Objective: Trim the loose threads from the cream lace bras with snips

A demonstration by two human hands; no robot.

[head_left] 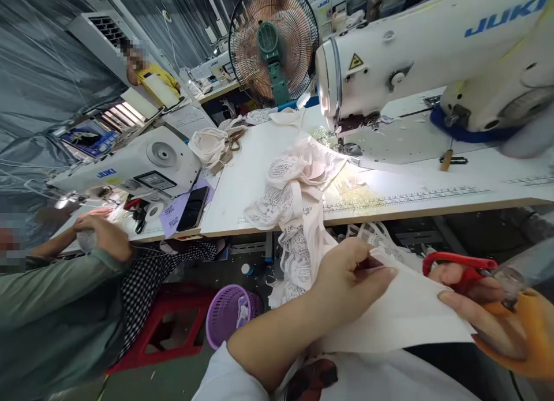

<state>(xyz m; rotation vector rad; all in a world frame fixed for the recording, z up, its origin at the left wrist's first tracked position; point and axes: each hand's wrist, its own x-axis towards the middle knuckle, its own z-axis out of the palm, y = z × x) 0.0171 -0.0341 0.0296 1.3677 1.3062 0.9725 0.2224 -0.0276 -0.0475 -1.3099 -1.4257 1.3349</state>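
My left hand [346,280] pinches the upper edge of a plain white fabric piece [402,320] between thumb and fingers, above my lap. At the right, my right hand [485,314] has its fingers around the red and orange handles of what look like scissors [461,259]; the blades cannot be made out. That hand's thumb also lies at the fabric's right edge. Off-white lace garment pieces [298,182] are heaped on the sewing table [242,182] and hang over its front edge beside my left forearm.
A JUKI sewing machine [415,60] stands at the right with its light on. A fan [272,43] is behind the table. At the left, a co-worker's hand [104,233] is near another machine [160,158]. A phone [193,208] lies by the edge; a purple basket [227,317] is on the floor.
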